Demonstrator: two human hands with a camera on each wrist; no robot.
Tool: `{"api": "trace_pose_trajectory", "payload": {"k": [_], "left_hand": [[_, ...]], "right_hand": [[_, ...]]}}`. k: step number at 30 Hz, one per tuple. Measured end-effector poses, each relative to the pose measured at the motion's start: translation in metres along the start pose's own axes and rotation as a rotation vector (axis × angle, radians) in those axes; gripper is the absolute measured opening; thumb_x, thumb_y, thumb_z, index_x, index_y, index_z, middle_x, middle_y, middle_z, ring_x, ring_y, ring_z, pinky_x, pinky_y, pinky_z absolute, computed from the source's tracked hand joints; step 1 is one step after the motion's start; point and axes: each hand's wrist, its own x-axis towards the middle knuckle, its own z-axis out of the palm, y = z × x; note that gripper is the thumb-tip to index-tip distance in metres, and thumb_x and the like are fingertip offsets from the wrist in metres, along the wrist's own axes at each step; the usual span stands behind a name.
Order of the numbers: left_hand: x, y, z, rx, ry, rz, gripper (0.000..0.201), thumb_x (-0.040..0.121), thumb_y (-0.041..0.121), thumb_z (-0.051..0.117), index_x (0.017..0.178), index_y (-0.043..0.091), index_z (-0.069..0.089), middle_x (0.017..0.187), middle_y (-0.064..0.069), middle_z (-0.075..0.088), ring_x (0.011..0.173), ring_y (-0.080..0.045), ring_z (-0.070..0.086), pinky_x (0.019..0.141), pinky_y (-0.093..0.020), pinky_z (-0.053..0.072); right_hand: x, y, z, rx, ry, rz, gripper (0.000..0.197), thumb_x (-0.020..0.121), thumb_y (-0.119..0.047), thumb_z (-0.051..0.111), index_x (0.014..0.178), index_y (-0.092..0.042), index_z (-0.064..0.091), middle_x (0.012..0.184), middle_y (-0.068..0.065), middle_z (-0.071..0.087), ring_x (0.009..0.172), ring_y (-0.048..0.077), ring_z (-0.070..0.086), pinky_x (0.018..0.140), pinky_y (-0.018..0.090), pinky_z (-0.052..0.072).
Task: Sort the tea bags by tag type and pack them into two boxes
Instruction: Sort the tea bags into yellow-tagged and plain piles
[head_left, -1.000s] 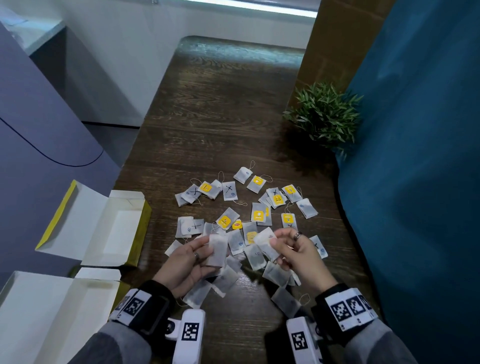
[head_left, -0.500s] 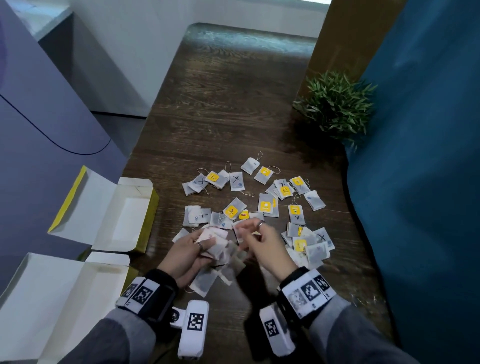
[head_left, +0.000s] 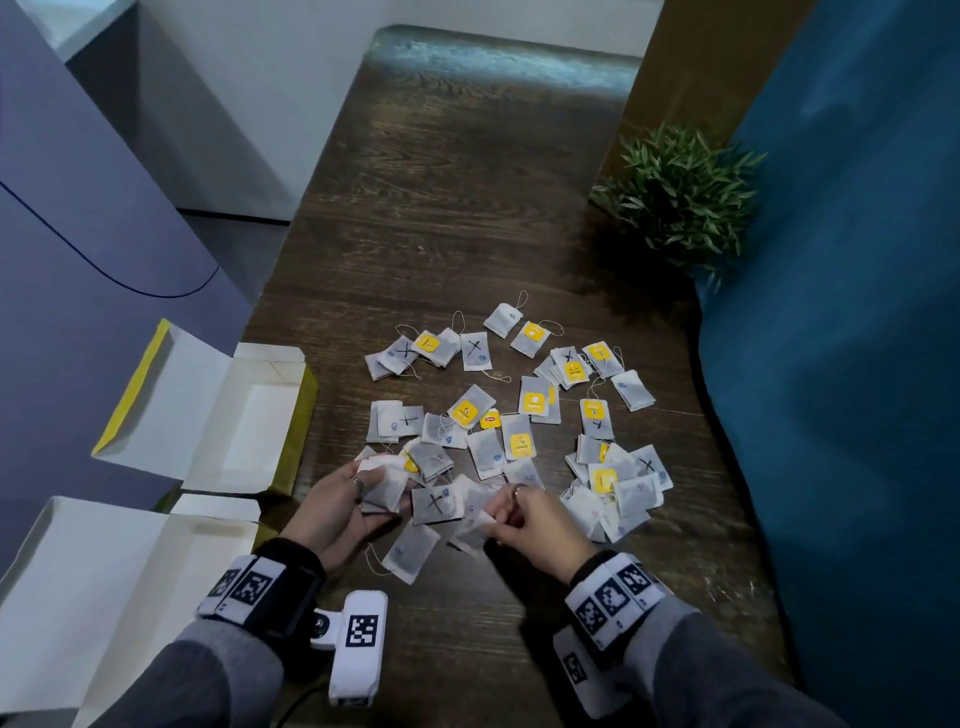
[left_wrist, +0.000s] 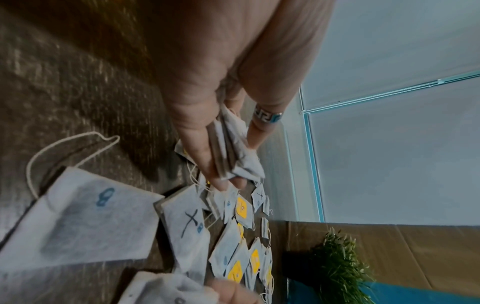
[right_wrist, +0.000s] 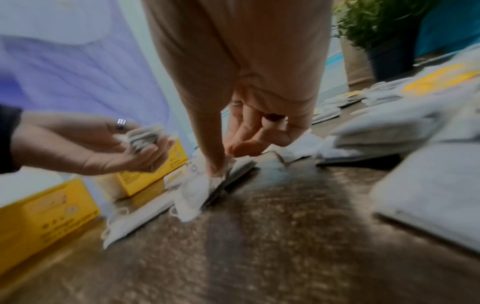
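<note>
Many white tea bags (head_left: 519, 410) lie scattered on the dark wooden table (head_left: 457, 182), some with yellow tags, some marked with a black X or a small blue print. My left hand (head_left: 353, 506) grips a small stack of tea bags (left_wrist: 231, 152) between thumb and fingers, just above the table. My right hand (head_left: 511, 512) pinches one white tea bag (right_wrist: 202, 189) at the near edge of the pile, thumb and forefinger on it. Two open yellow boxes with white insides stand at the left: the far box (head_left: 223, 415) and the near box (head_left: 104, 597).
A small potted plant (head_left: 680, 197) stands at the table's back right, beside a blue fabric wall (head_left: 841, 312). A purple panel (head_left: 78, 208) runs along the left. An X-marked bag (head_left: 436, 504) lies between my hands. The table's left edge runs under the boxes.
My right hand has moved left from the right-hand cluster to the near middle of the pile and taken hold of a bag. My left hand still holds its stack, now a little lower.
</note>
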Motion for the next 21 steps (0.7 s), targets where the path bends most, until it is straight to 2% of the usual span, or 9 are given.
{"api": "trace_pose_trajectory", "payload": {"k": [2,5,7,10,13,15,18,19,21], "left_hand": [[0.001,-0.002,-0.001,0.005,0.001,-0.008,0.023,0.097,0.001,0.036,0.11,-0.002,0.054,0.096,-0.027,0.063,0.083,-0.032,0.062,0.058,-0.035,0.06],[0.001,-0.006,-0.001,0.041,-0.005,-0.019,0.021,0.097,0.002,0.037,0.107,-0.001,0.055,0.095,-0.026,0.065,0.08,-0.03,0.065,0.059,-0.034,0.06],[0.001,-0.008,-0.001,0.076,-0.01,-0.023,0.019,0.097,0.002,0.039,0.106,0.0,0.056,0.099,-0.025,0.065,0.085,-0.03,0.065,0.06,-0.032,0.06],[0.002,-0.008,0.002,0.131,0.008,-0.016,0.017,0.095,0.003,0.045,0.107,0.0,0.057,0.101,-0.022,0.065,0.089,-0.028,0.063,0.061,-0.03,0.06],[0.007,-0.005,0.008,0.285,0.061,0.031,0.014,0.093,0.004,0.051,0.103,0.0,0.059,0.088,-0.015,0.066,0.068,-0.016,0.067,0.052,-0.023,0.056],[0.011,-0.002,0.014,0.419,0.098,0.09,0.012,0.09,0.004,0.056,0.1,-0.001,0.06,0.084,-0.015,0.066,0.06,-0.015,0.066,0.05,-0.022,0.054],[0.018,0.002,0.031,0.646,0.148,0.202,0.004,0.085,0.004,0.064,0.083,0.008,0.064,0.08,-0.013,0.067,0.067,-0.019,0.06,0.048,-0.018,0.049],[0.021,0.002,0.036,0.767,0.173,0.249,0.008,0.084,0.006,0.065,0.078,0.011,0.063,0.075,-0.009,0.066,0.066,-0.018,0.059,0.046,-0.016,0.046],[0.028,0.002,0.044,1.003,0.185,0.306,0.004,0.082,0.011,0.067,0.079,0.011,0.064,0.074,-0.006,0.065,0.071,-0.019,0.059,0.054,-0.019,0.044]], "right_hand": [[-0.011,0.007,-0.009,0.105,0.013,0.006,0.021,0.081,-0.011,0.069,0.075,-0.026,0.056,0.07,-0.011,0.056,0.062,-0.003,0.052,0.064,0.01,0.041],[-0.027,0.011,-0.027,0.362,0.05,0.043,0.019,0.085,-0.008,0.064,0.076,-0.02,0.053,0.072,-0.007,0.056,0.062,0.0,0.056,0.064,0.015,0.044],[-0.027,0.013,-0.037,0.415,0.096,0.081,0.016,0.087,-0.009,0.061,0.077,-0.019,0.052,0.073,-0.006,0.056,0.061,0.001,0.056,0.061,0.015,0.044],[-0.011,0.016,-0.045,0.296,0.208,0.111,0.015,0.086,-0.017,0.064,0.077,-0.023,0.053,0.076,-0.002,0.058,0.069,0.012,0.054,0.066,0.028,0.047],[0.01,0.017,-0.042,0.08,0.269,0.127,0.023,0.083,-0.013,0.065,0.07,-0.026,0.05,0.088,-0.001,0.052,0.075,0.01,0.05,0.072,0.023,0.041],[0.019,0.015,-0.035,-0.037,0.28,0.109,0.026,0.08,-0.011,0.067,0.067,-0.025,0.05,0.092,-0.002,0.046,0.086,0.013,0.049,0.081,0.022,0.038],[0.023,0.015,-0.023,-0.141,0.262,0.087,0.035,0.075,-0.01,0.068,0.059,-0.031,0.045,0.085,-0.005,0.054,0.089,0.018,0.056,0.086,0.031,0.044],[0.023,0.015,-0.021,-0.157,0.252,0.089,0.036,0.075,-0.011,0.068,0.059,-0.031,0.043,0.081,-0.007,0.055,0.088,0.018,0.057,0.085,0.033,0.045],[0.021,0.015,-0.019,-0.165,0.248,0.085,0.035,0.074,-0.011,0.069,0.063,-0.032,0.043,0.082,-0.007,0.056,0.088,0.019,0.056,0.079,0.031,0.045]]}}
